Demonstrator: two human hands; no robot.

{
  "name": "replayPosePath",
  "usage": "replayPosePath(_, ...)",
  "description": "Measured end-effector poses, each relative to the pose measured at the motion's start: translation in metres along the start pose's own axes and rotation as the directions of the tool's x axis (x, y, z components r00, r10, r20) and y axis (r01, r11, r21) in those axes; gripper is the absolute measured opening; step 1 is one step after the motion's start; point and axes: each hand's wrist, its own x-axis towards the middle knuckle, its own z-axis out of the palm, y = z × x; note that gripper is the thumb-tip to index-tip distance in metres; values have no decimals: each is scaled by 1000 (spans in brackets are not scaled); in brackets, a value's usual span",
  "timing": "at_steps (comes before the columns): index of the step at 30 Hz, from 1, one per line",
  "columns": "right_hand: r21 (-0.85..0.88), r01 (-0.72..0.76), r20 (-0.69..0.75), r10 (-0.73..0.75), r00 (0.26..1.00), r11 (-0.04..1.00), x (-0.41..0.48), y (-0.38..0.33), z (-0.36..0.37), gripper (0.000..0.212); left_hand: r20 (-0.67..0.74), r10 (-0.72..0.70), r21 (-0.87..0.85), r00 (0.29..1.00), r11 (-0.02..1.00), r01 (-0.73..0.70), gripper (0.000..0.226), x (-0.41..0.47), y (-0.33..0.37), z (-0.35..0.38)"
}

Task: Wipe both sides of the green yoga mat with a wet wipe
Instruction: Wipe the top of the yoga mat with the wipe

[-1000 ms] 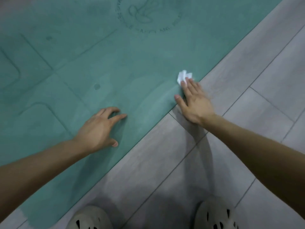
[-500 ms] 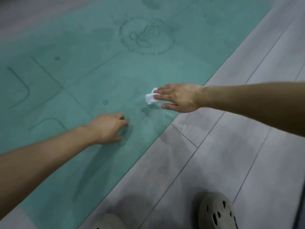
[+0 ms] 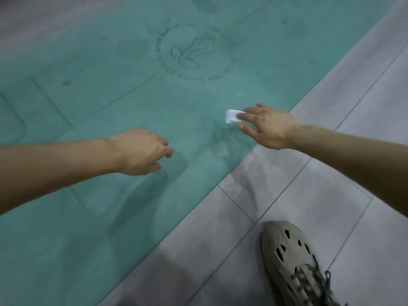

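- The left hand (image 3: 141, 151) hangs below and left of the round printed emblem (image 3: 195, 54) on the flat green yoga mat (image 3: 88, 96). Its fingers are loosely curled around nothing, and I cannot tell whether it touches the mat.
- The small crumpled white wet wipe (image 3: 231, 116) sits below the emblem, slightly to its right.
- The right hand (image 3: 267, 127), below-right of the emblem, lays nearly straight fingers over the wipe's right end, with the thumb apart. The wipe juts out leftward past the fingertips.
- As I judge it, without a real pinch the wad could slip free mid-stroke, or bunch up and skip patches.
- Further right of the emblem lies pale grey tiled floor (image 3: 309, 195). A stroke that overruns the mat's edge could drag floor grit back onto the mat.
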Motion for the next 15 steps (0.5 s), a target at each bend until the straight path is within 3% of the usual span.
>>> replayPosePath(3, 165, -130, -18, 135, 991, 978, -1, 27, 43, 61, 88, 36, 60, 995, 997, -41, 38, 11, 9, 2)
replayPosePath(6, 308, -187, -93, 225, 970, 933, 5, 21, 84, 67, 84, -43, 74, 996, 997, 36, 36, 29, 16, 4)
replayPosePath(7, 296, -159, -86, 192, 978, 942, 1, 8, 98, 72, 61, -75, 47, 995, 996, 72, 36, 37, 18, 5)
replayPosePath(9, 226, 86, -98, -65, 993, 970, -16, -26, 124, 80, -5, -133, -8, 991, 991, 133, 36, 51, 22, 6)
replayPosePath(11, 124, 400, -101, -389, 916, 908, -31, -46, 139, 79, -49, -187, -54, 981, 981, 184, 36, 62, 24, 7)
replayPosePath(12, 72, 490, -100, -483, 870, 869, -30, -39, 141, 77, -73, -212, -80, 974, 975, 207, 36, 68, 24, 8)
replayPosePath(13, 31, 512, -125, -505, 854, 858, -23, -23, 139, 74, -98, -242, -103, 965, 967, 232, 37, 73, 24, 11)
replayPosePath(15, 20, 322, -199, -312, 929, 947, -3, 24, 133, 71, -140, -325, -174, 935, 938, 300, 41, 83, 23, 16)
